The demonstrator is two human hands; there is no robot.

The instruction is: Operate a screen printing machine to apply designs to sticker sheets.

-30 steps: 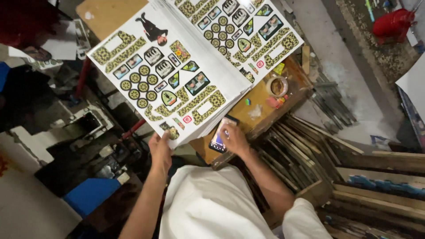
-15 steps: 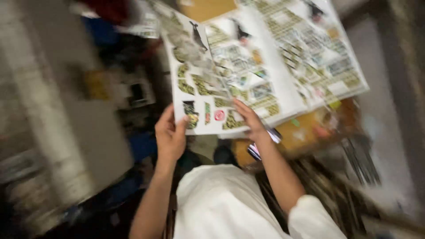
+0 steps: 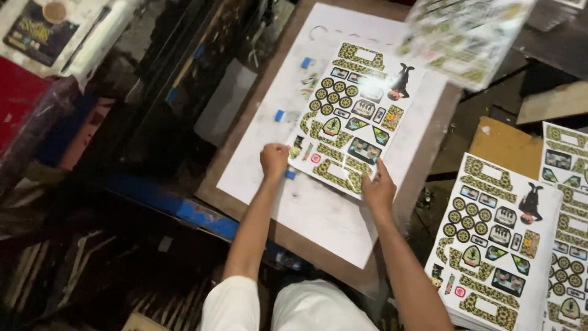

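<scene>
Sticker sheet on the board, stack to the right

The printed sticker sheet (image 3: 355, 116) lies on a white board (image 3: 318, 208) atop the table (image 3: 422, 165); left hand (image 3: 274, 160) and right hand (image 3: 378, 189) press its near corners. A sheet stack (image 3: 496, 245) lies right.

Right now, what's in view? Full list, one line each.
printed sticker sheet: one, white with yellow-green patterned shapes, flat on the white board, held at its near edge.
white board: one, on the brown wooden table.
brown wooden table: one, centre.
stack of matching printed sheets: one, right side.
blurred printed sheet: one, top right.
blue tape pieces: a few, on the board left of the sheet.
red panel: one, far left.
hands: left at the sheet's near left corner; right on its near right edge.
</scene>
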